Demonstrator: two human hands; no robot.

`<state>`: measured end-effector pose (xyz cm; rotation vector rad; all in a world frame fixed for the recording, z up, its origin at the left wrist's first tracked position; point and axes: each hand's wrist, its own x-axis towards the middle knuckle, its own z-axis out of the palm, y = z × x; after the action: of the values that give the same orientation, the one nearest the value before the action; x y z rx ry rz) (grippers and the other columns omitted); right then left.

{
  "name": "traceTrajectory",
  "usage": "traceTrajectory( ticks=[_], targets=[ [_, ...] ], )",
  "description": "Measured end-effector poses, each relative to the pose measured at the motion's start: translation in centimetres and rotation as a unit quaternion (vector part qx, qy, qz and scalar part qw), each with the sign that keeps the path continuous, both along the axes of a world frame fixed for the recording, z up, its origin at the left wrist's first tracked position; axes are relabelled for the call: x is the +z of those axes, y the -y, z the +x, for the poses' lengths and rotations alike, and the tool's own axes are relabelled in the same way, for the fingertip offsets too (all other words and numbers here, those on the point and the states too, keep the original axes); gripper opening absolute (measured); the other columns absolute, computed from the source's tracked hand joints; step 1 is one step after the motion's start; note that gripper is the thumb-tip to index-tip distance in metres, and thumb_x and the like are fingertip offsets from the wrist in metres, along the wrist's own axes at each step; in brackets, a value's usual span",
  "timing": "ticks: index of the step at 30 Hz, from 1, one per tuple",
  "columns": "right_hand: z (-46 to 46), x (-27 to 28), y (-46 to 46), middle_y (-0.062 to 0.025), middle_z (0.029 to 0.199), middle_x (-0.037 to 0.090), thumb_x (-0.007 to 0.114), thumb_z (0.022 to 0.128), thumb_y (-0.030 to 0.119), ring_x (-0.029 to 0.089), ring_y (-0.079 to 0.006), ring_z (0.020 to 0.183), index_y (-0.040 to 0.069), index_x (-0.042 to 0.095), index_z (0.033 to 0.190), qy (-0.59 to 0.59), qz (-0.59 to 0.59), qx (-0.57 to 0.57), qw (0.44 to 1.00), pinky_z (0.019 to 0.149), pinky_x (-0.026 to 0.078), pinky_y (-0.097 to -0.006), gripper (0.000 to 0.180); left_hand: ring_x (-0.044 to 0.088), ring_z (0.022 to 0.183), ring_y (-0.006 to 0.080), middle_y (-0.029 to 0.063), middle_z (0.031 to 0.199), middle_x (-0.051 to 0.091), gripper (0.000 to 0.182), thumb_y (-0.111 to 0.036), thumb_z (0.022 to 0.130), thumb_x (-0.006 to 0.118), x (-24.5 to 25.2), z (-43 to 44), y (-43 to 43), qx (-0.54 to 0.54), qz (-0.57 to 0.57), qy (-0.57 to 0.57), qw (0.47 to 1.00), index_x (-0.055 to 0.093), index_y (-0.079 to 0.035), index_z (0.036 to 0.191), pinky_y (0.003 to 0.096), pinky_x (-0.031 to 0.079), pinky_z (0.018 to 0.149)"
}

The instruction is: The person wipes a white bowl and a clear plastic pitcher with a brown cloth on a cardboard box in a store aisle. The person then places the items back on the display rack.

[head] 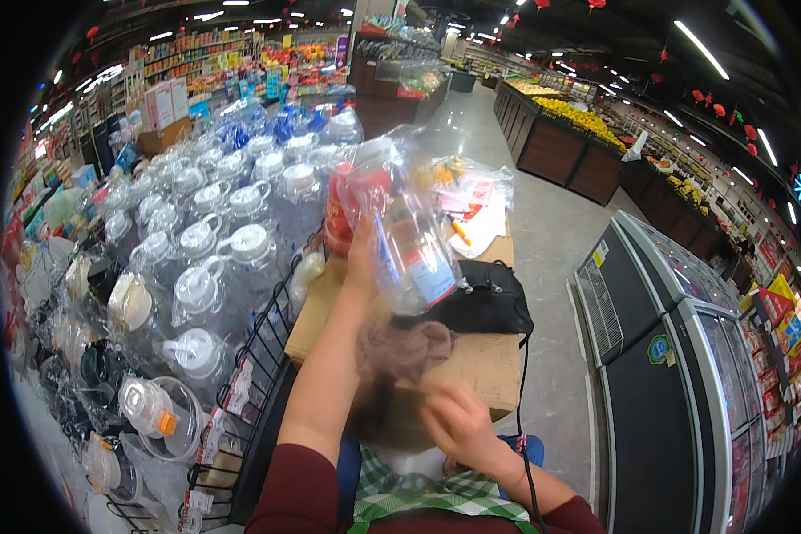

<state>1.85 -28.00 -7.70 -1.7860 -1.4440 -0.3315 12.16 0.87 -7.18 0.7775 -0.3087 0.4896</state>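
Observation:
My left hand grips a clear plastic bottle in a loose transparent bag, raised and tilted above a cardboard box. A blue and white label shows near the bottle's lower end. Just below the bottle is a crumpled brown cloth. My right hand is blurred, its fingers curled near the cloth's lower edge; whether it holds anything is unclear. Behind my left hand stands a red container, partly hidden. A black bag rests on the cardboard box.
Wrapped plastic bottles crowd the left, bordered by a black wire rack. Papers and an orange pen lie beyond the black bag. A dark cable hangs beside my right arm. Freezers stand at right, across a grey floor.

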Motion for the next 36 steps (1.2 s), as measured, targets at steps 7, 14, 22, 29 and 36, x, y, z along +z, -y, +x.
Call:
traceTrajectory(
  ticks=[7, 14, 22, 29, 36],
  targets=[
    [3.5, 0.1, -5.9, -0.0149, 0.125, 0.060, 0.075, 0.080, 0.025, 0.052, -0.0357, 0.122, 0.006, 0.063, 0.112, 0.125, -0.140, -0.054, 0.981, 0.094, 0.047, -0.0473, 0.039, 0.061, 0.113, 0.0336, 0.0235, 0.129, 0.059, 0.082, -0.069, 0.092, 0.053, 0.6, -0.3, 1.0, 0.040, -0.008, -0.074, 0.996, 0.039, -0.011, 0.148, 0.0472, 0.052, 0.095],
    [5.6, 0.7, -4.7, -0.0155, 0.115, 0.061, 0.059, 0.082, -0.002, 0.058, -0.0332, 0.107, 0.000, 0.061, 0.107, -0.150, 0.229, -0.031, 0.961, 0.092, 0.048, -0.0405, 0.025, 0.058, 0.106, 0.0207, 0.0100, 0.120, 0.062, 0.076, -0.065, 0.091, 0.058, 1.8, -1.0, 2.8, 0.039, -0.034, -0.041, 0.998, 0.047, -0.012, 0.145, 0.0370, 0.051, 0.087],
    [6.7, -0.3, -7.2, -0.0259, 0.123, 0.052, 0.062, 0.078, -0.004, 0.055, -0.0431, 0.110, -0.005, 0.063, 0.104, 0.021, 0.168, -0.188, 0.967, 0.098, 0.045, -0.0454, 0.026, 0.061, 0.106, 0.0220, 0.0125, 0.121, 0.061, 0.080, -0.057, 0.089, 0.066, 0.3, 0.3, 2.0, 0.141, 0.064, -0.008, 0.988, 0.039, -0.011, 0.148, 0.0370, 0.050, 0.093],
    [6.2, -0.9, -7.0, -0.0217, 0.105, 0.057, 0.066, 0.076, 0.002, 0.058, -0.0414, 0.096, -0.004, 0.061, 0.092, -0.088, 0.036, -0.135, 0.986, 0.083, 0.048, -0.0476, 0.018, 0.059, 0.114, 0.0223, 0.0135, 0.127, 0.057, 0.089, -0.041, 0.088, 0.076, 1.5, -3.6, 1.5, 0.313, 0.060, 0.077, 0.945, 0.024, -0.007, 0.152, 0.0378, 0.049, 0.098],
    [6.4, -2.3, -7.0, -0.0160, 0.107, 0.058, 0.067, 0.073, 0.000, 0.056, -0.0373, 0.103, 0.001, 0.066, 0.104, 0.015, 0.006, -0.108, 0.994, 0.087, 0.047, -0.0452, 0.031, 0.058, 0.114, 0.0215, 0.0170, 0.124, 0.051, 0.099, -0.029, 0.082, 0.082, 8.5, -15.5, -0.2, 0.412, 0.125, 0.049, 0.901, 0.017, -0.006, 0.153, 0.0370, 0.047, 0.102]
  ],
)
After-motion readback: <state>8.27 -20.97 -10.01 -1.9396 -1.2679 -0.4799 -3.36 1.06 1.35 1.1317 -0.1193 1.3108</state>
